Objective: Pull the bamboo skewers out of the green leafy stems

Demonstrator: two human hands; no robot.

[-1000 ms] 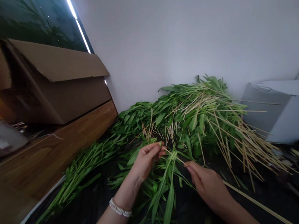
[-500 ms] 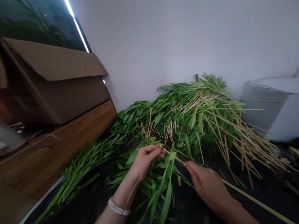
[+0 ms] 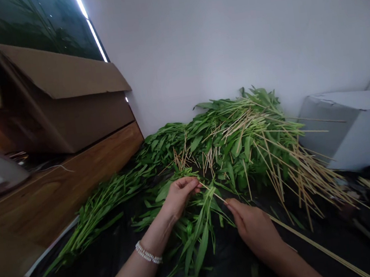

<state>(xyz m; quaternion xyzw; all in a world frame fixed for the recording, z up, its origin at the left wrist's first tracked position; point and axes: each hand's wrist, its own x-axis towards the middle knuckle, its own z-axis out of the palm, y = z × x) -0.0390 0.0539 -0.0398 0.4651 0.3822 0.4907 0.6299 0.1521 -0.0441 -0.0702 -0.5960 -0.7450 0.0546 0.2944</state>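
Note:
My left hand (image 3: 181, 196), with a white beaded bracelet (image 3: 148, 253) at the wrist, pinches the far end of a thin bamboo stick (image 3: 216, 194). A bit of green shows at those fingertips, too small to make out. Lower on the same stick, my right hand (image 3: 251, 220) is closed with thumb and fingers. Between the two hands, long-leaved green stems (image 3: 201, 233) hang from the stick, their leaves spreading down over the black sheet (image 3: 119, 259). Whether the stick pierces them cannot be made out. More bamboo sticks (image 3: 319, 245) extend from beneath my right hand toward the lower right.
Behind lies a large heap of leafy stems (image 3: 171, 135) with many bamboo sticks (image 3: 307, 177) poking out. A loose green bunch (image 3: 91, 226) lies at the left. An open cardboard box (image 3: 84, 119) rests on a wooden ledge (image 3: 106, 159). A white box (image 3: 366, 129) stands right.
Both hands keep their grip on the stick. My right hand has shifted slightly left, and less green shows at my left fingertips. The view has moved a little.

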